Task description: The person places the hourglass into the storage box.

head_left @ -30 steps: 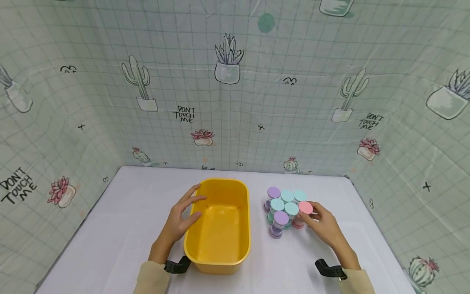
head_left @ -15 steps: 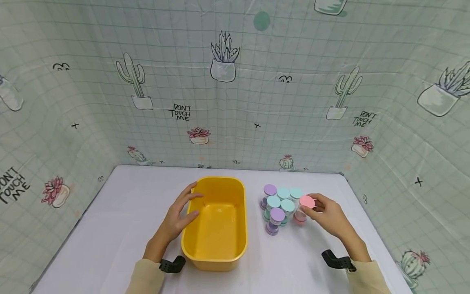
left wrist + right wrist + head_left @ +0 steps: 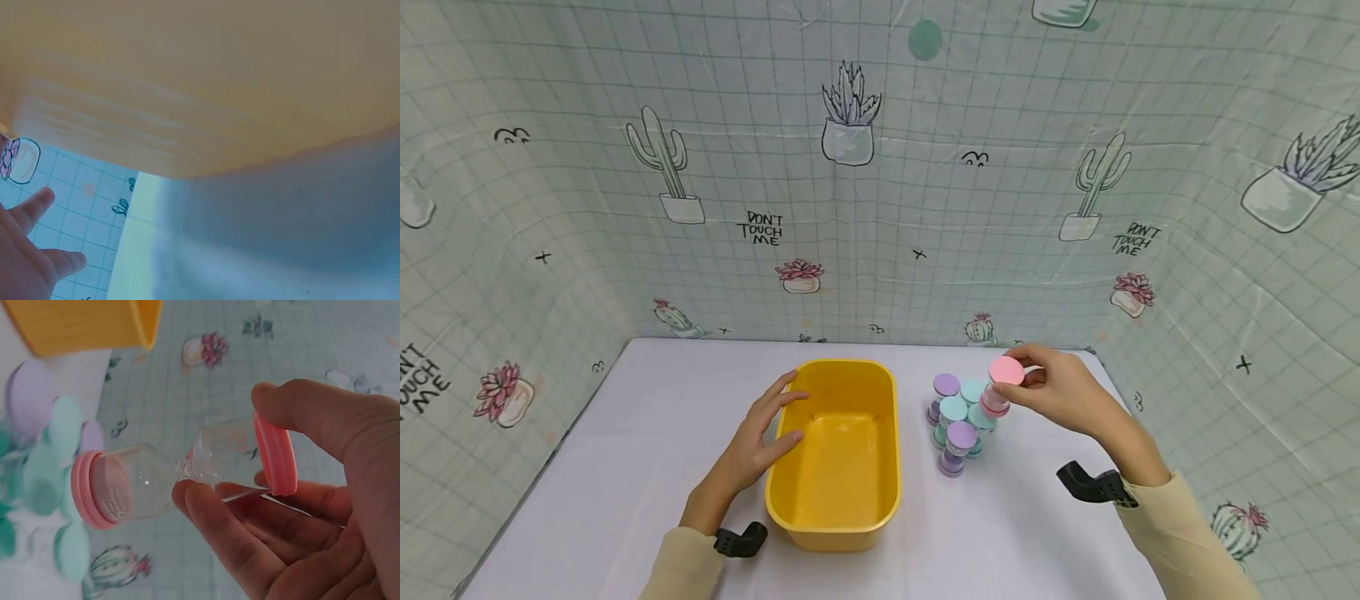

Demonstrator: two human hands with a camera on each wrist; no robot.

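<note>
My right hand point(image 3: 1067, 396) holds a pink-capped sand timer point(image 3: 1006, 372) up in the air, right of the yellow bin. In the right wrist view, thumb and fingers pinch one end of this clear sand timer point(image 3: 134, 481); its other pink cap points toward the cluster. Below stand two purple-capped sand timers, a front one point(image 3: 961, 438) and a back one point(image 3: 946, 385), with several teal-capped sand timers point(image 3: 953, 408) between and beside them. My left hand point(image 3: 747, 450) lies over the left rim of the yellow bin point(image 3: 832, 540), fingers spread and fairly straight.
A white-covered table point(image 3: 647, 467) carries everything. Patterned cloth walls point(image 3: 880, 208) enclose its back and sides. The bin's inside shows only bare yellow floor. A black wrist strap camera point(image 3: 1093, 485) juts out beneath the right wrist.
The right hand has raised the pink sand timer off the table and carried it up over the back right of the cluster. The left hand stays at the bin's rim.
</note>
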